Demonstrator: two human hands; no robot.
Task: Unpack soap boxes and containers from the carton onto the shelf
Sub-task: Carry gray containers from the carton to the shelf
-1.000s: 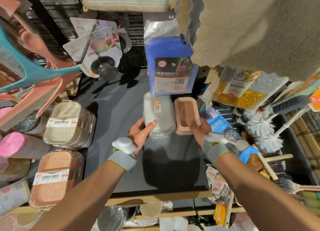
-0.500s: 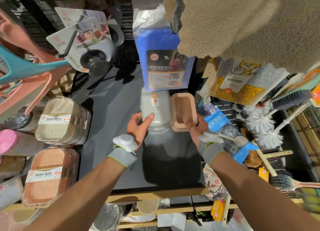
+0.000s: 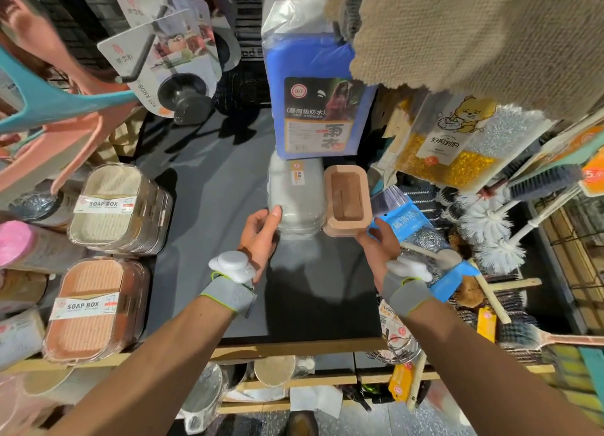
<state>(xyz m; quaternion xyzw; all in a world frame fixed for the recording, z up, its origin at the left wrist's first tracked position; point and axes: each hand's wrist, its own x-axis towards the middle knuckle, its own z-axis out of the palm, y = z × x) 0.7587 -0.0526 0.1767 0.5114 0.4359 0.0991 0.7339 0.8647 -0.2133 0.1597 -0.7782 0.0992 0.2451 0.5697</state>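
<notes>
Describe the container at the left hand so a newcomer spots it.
On the dark shelf, find the blue pack hanging at the back. In front of it lies the clear container, its near corner held by the left hand. Unlike the open pink tray beside it, it is see-through with a small sticker.

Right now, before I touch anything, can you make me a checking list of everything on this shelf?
Surface: dark shelf with a wooden front edge.
Job's things: clear soap container and pink soap tray stand side by side on the shelf. The carton is not in view.
Clutter: beige SOAP BOX stack and orange SOAP BOX stack on the left; blue raincoat pack hanging above the container; toilet brushes on the right.
Hands: left hand cups the container's near left corner, thumb on it. Right hand is by the tray's near right corner; I cannot tell if it touches.
Cables: nothing seen.
Surroundings: beige cloth hanging at top right.
</notes>
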